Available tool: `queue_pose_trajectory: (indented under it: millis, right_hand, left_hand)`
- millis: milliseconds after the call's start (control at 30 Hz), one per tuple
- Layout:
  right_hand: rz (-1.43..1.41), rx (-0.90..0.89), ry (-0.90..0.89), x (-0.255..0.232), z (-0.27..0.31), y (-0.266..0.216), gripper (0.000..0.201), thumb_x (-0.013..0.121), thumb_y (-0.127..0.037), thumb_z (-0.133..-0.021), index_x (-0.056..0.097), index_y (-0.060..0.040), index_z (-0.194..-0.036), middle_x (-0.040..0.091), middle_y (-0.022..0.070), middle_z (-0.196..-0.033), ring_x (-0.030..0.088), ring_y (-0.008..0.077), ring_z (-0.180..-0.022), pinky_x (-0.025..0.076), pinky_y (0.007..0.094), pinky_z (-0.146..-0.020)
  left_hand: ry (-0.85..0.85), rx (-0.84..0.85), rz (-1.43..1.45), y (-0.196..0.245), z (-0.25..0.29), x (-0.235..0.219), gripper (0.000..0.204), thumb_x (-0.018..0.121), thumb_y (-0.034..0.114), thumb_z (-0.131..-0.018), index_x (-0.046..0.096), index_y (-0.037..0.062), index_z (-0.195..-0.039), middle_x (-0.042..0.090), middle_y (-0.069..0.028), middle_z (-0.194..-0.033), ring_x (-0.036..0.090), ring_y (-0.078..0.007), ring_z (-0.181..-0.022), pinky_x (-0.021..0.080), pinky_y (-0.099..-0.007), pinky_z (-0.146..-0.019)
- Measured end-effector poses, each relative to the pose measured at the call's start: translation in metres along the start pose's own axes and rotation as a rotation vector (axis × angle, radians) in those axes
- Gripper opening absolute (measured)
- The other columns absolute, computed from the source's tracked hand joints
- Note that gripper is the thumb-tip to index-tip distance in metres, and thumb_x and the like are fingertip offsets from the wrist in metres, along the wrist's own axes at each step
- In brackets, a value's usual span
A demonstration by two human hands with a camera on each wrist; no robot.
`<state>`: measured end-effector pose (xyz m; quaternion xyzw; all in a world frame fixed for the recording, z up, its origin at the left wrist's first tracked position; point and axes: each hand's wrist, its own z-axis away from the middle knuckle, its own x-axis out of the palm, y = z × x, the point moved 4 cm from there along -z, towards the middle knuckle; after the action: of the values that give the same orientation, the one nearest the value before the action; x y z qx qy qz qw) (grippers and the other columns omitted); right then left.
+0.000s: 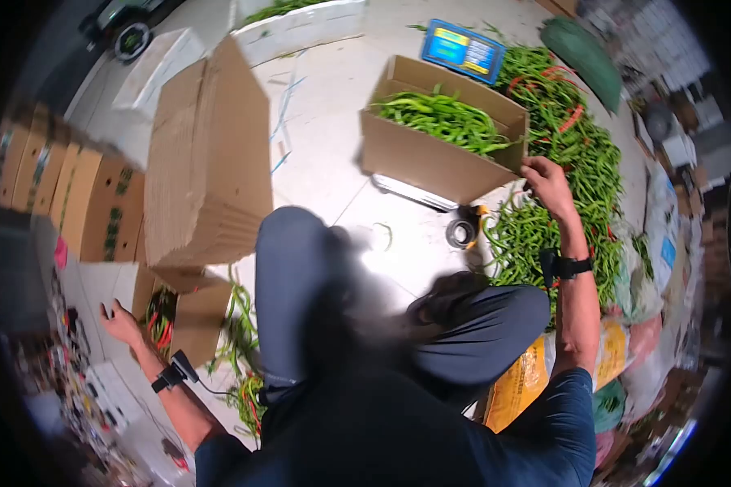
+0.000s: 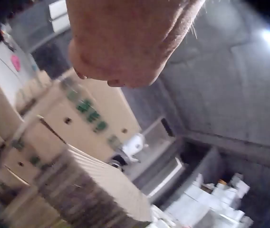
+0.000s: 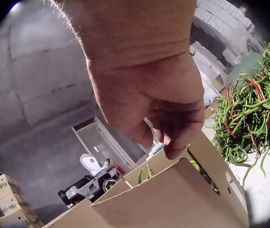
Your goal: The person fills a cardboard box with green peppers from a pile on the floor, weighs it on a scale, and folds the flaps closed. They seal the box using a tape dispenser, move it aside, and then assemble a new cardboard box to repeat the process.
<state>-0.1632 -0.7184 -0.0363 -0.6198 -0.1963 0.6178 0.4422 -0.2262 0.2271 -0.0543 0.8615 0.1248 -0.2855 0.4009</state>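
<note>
A cardboard box (image 1: 443,166) holding green peppers (image 1: 447,118) stands on a white scale in the head view. My right hand (image 1: 551,187) pinches the box's near right corner; the right wrist view shows the fingers of that hand (image 3: 149,99) curled over the box edge (image 3: 173,194). At the lower left, my left hand (image 1: 123,326) is held beside a smaller open box (image 1: 199,321) with red and green peppers inside. Its fingers are spread and hold nothing. In the left wrist view only part of the left hand (image 2: 118,42) shows, its fingers hidden.
A large pile of peppers (image 1: 589,174) lies along the right. Flattened cardboard (image 1: 211,154) stands stacked at the left, near closed cartons (image 1: 97,203). A blue-framed display (image 1: 463,53) sits behind the box, and a tape roll (image 1: 460,234) lies in front.
</note>
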Motion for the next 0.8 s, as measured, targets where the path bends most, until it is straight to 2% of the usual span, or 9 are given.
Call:
queue_pose_trajectory:
  millis: [33, 100, 233, 300, 367, 467, 533, 667, 800]
  right_hand:
    - [0.003, -0.012, -0.004, -0.002, 0.000, 0.005, 0.031, 0.062, -0.016, -0.093, 0.061, 0.0066, -0.114, 0.067, 0.0070, -0.087, 0.060, 0.0125, -0.066, 0.049, 0.0283, -0.058]
    - [0.066, -0.012, -0.001, -0.006, 0.003, 0.007, 0.031, 0.063, -0.016, -0.093, 0.061, 0.0060, -0.115, 0.067, 0.0075, -0.086, 0.060, 0.0125, -0.067, 0.050, 0.0286, -0.060]
    - [0.023, 0.006, 0.072, -0.013, 0.011, 0.031, 0.031, 0.065, -0.015, -0.092, 0.061, 0.0059, -0.114, 0.066, 0.0072, -0.083, 0.058, 0.0121, -0.070, 0.050, 0.0289, -0.065]
    - [0.042, -0.002, 0.086, -0.016, 0.012, 0.062, 0.026, 0.066, -0.015, -0.091, 0.061, 0.0055, -0.107, 0.063, 0.0053, -0.079, 0.055, 0.0110, -0.069, 0.048, 0.0285, -0.064]
    - [0.024, 0.051, 0.073, -0.014, 0.019, 0.084, 0.021, 0.066, -0.014, -0.090, 0.060, 0.0046, -0.098, 0.058, 0.0034, -0.074, 0.049, 0.0103, -0.068, 0.045, 0.0291, -0.063]
    - [0.052, 0.145, 0.036, -0.004, 0.034, 0.137, 0.019, 0.067, -0.012, -0.088, 0.058, 0.0035, -0.092, 0.054, 0.0051, -0.071, 0.047, 0.0118, -0.068, 0.045, 0.0306, -0.064]
    - [0.147, 0.195, 0.043, 0.005, 0.054, 0.163, 0.022, 0.067, -0.015, -0.087, 0.061, 0.0037, -0.097, 0.062, 0.0128, -0.075, 0.055, 0.0185, -0.068, 0.048, 0.0347, -0.068]
    - [0.104, 0.359, -0.007, 0.035, 0.094, 0.227, 0.029, 0.069, -0.018, -0.085, 0.065, 0.0040, -0.104, 0.068, 0.0201, -0.088, 0.064, 0.0262, -0.079, 0.051, 0.0362, -0.079]
    - [0.177, 0.489, -0.027, 0.055, 0.129, 0.272, 0.036, 0.071, -0.019, -0.084, 0.064, 0.0023, -0.112, 0.069, 0.0231, -0.096, 0.069, 0.0343, -0.090, 0.053, 0.0388, -0.082]
  left_hand:
    - [-0.069, 0.110, 0.127, 0.052, 0.007, 0.012, 0.047, 0.066, 0.020, -0.091, 0.057, -0.0048, -0.130, 0.064, -0.0163, -0.123, 0.062, -0.0220, -0.110, 0.048, -0.0332, -0.094]
    - [-0.386, 0.114, 0.532, 0.156, 0.037, 0.048, 0.037, 0.062, 0.014, -0.095, 0.059, -0.0027, -0.128, 0.064, -0.0115, -0.122, 0.061, -0.0196, -0.108, 0.048, -0.0315, -0.092]
    - [-1.089, 0.527, 0.532, 0.345, 0.146, 0.091, 0.035, 0.061, 0.012, -0.095, 0.059, -0.0002, -0.127, 0.065, -0.0102, -0.119, 0.062, -0.0188, -0.104, 0.049, -0.0313, -0.091]
    - [-1.407, 0.846, 0.317, 0.423, 0.206, 0.094, 0.040, 0.065, 0.011, -0.091, 0.058, 0.0002, -0.129, 0.065, -0.0152, -0.121, 0.064, -0.0254, -0.106, 0.049, -0.0354, -0.093]
    - [-1.578, 1.114, 0.228, 0.476, 0.255, 0.107, 0.046, 0.068, 0.015, -0.087, 0.058, 0.0013, -0.129, 0.063, -0.0199, -0.123, 0.063, -0.0347, -0.107, 0.049, -0.0411, -0.094]
    - [-1.586, 1.306, 0.300, 0.528, 0.309, 0.146, 0.046, 0.069, 0.019, -0.086, 0.058, 0.0008, -0.128, 0.063, -0.0221, -0.121, 0.061, -0.0397, -0.107, 0.050, -0.0463, -0.091]
    - [-1.530, 1.444, 0.237, 0.558, 0.338, 0.175, 0.045, 0.069, 0.017, -0.086, 0.058, 0.0009, -0.126, 0.063, -0.0227, -0.120, 0.061, -0.0403, -0.105, 0.050, -0.0449, -0.089]
    - [-1.516, 1.514, -0.025, 0.600, 0.383, 0.225, 0.046, 0.069, 0.018, -0.086, 0.057, -0.0003, -0.126, 0.063, -0.0254, -0.116, 0.061, -0.0406, -0.107, 0.050, -0.0468, -0.090]
    - [-1.452, 1.538, -0.111, 0.620, 0.416, 0.250, 0.073, 0.076, 0.022, -0.080, 0.043, 0.0031, -0.141, 0.059, -0.0261, -0.125, 0.057, -0.0423, -0.114, 0.047, -0.0461, -0.097]
